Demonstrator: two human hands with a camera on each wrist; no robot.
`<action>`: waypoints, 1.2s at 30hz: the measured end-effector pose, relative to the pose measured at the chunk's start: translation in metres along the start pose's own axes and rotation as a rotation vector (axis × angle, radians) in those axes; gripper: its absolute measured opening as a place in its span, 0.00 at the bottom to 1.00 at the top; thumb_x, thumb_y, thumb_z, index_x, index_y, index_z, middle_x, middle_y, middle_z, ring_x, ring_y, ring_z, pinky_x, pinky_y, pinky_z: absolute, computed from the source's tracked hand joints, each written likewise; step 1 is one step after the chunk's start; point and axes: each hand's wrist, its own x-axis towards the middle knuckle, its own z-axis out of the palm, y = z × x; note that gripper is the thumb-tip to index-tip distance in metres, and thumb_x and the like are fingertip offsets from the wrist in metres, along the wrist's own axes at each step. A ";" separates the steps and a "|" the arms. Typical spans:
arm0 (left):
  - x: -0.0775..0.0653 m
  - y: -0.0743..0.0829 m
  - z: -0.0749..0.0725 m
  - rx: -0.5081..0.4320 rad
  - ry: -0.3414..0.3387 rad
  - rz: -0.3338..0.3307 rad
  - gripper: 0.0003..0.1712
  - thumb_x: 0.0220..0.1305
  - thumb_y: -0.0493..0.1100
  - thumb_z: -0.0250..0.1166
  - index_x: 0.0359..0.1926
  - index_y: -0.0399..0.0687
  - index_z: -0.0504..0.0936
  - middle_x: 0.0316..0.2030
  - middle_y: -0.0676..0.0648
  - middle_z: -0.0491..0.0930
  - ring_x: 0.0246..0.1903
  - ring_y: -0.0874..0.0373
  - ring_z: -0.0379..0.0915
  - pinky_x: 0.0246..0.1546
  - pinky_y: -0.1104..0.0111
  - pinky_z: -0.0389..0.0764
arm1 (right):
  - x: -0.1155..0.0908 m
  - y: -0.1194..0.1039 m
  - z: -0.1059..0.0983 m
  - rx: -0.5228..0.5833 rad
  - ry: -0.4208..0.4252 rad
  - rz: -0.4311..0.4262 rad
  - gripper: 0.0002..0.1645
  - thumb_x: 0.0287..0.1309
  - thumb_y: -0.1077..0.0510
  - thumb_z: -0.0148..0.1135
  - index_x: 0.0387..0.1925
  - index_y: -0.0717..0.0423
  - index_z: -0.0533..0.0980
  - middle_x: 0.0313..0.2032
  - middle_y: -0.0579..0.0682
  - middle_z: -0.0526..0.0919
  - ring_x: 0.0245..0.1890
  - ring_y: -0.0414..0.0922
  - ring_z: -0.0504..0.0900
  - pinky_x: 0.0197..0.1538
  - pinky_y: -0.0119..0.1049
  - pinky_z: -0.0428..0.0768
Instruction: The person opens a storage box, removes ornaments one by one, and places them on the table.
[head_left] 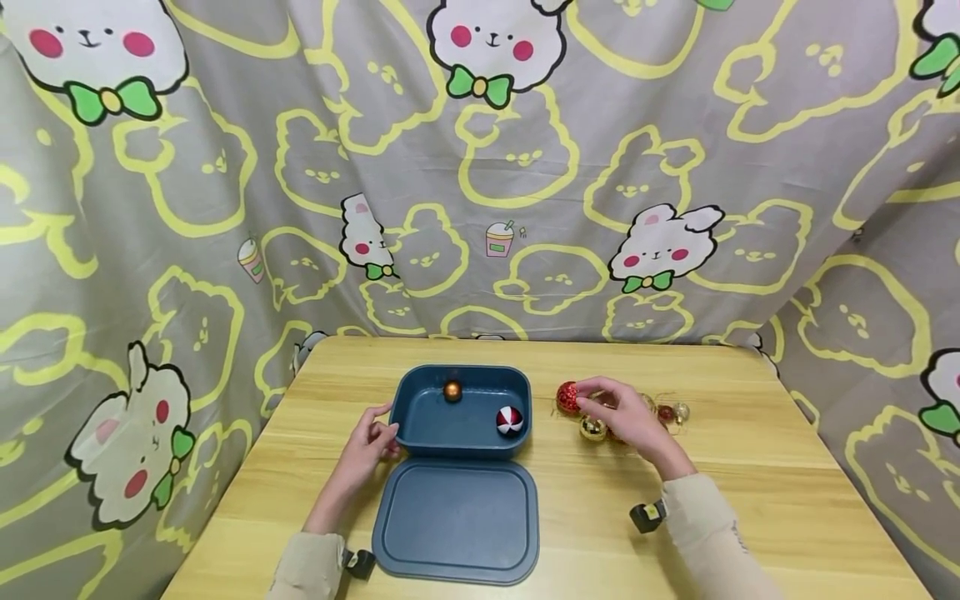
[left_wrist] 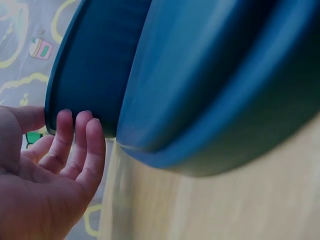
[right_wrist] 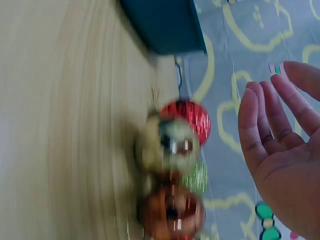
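My left hand point(head_left: 370, 445) holds the left side of a dark blue rectangular box point(head_left: 438, 425), thumb at the rim and fingers against the outer wall in the left wrist view. Inside lie a small copper bauble point(head_left: 452, 391) and a red-and-white striped bauble point(head_left: 509, 420). My right hand point(head_left: 626, 412) hovers over a cluster of Christmas baubles, its fingers loosely bent with nothing between them in the right wrist view. Closest to it are a red glittery bauble point(head_left: 567, 398) and a shiny gold bauble point(head_left: 592, 428). A reddish-brown bauble point(right_wrist: 172, 212) looks blurred there.
The box's blue-grey lid point(head_left: 457, 518) lies flat on the wooden table point(head_left: 600, 533), just in front of the box. Small baubles point(head_left: 681, 412) sit right of my right hand, some partly hidden by it. A patterned curtain point(head_left: 420, 183) hangs behind the table.
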 end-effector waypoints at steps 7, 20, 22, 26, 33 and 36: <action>0.000 -0.001 0.000 -0.005 -0.001 -0.004 0.26 0.79 0.36 0.56 0.73 0.39 0.65 0.32 0.40 0.78 0.30 0.53 0.80 0.36 0.66 0.88 | 0.014 -0.009 0.032 0.084 -0.115 0.015 0.21 0.73 0.55 0.63 0.63 0.57 0.77 0.54 0.64 0.81 0.48 0.56 0.84 0.49 0.47 0.88; -0.003 0.005 0.006 0.033 0.039 0.013 0.27 0.76 0.30 0.55 0.72 0.38 0.64 0.29 0.43 0.75 0.27 0.53 0.79 0.32 0.68 0.86 | 0.025 -0.013 0.055 0.106 -0.159 0.005 0.24 0.72 0.57 0.63 0.64 0.65 0.76 0.57 0.65 0.81 0.48 0.65 0.83 0.51 0.60 0.85; -0.003 0.006 0.008 0.058 0.051 0.026 0.28 0.74 0.28 0.55 0.72 0.37 0.63 0.27 0.44 0.74 0.25 0.53 0.79 0.31 0.67 0.86 | 0.027 -0.013 0.058 0.105 -0.159 0.013 0.24 0.72 0.56 0.64 0.64 0.64 0.76 0.58 0.65 0.81 0.49 0.65 0.83 0.52 0.60 0.85; -0.002 0.006 0.009 0.075 0.062 0.034 0.29 0.73 0.28 0.56 0.72 0.34 0.61 0.27 0.44 0.74 0.25 0.52 0.78 0.30 0.66 0.86 | 0.031 -0.014 0.062 0.099 -0.149 0.018 0.23 0.72 0.55 0.64 0.63 0.60 0.78 0.60 0.65 0.80 0.49 0.65 0.82 0.52 0.60 0.84; -0.001 0.007 0.009 0.043 0.072 0.027 0.27 0.74 0.28 0.55 0.71 0.34 0.65 0.27 0.44 0.74 0.25 0.54 0.79 0.30 0.68 0.85 | 0.044 -0.024 0.076 0.106 -0.131 0.014 0.20 0.72 0.56 0.64 0.62 0.56 0.79 0.58 0.62 0.82 0.45 0.57 0.84 0.50 0.55 0.86; 0.000 0.004 0.010 0.034 0.069 0.029 0.26 0.74 0.28 0.55 0.71 0.33 0.66 0.27 0.45 0.74 0.24 0.56 0.78 0.29 0.69 0.85 | 0.052 -0.031 0.089 0.123 -0.135 0.008 0.19 0.73 0.57 0.63 0.62 0.56 0.79 0.56 0.64 0.82 0.43 0.58 0.85 0.47 0.50 0.87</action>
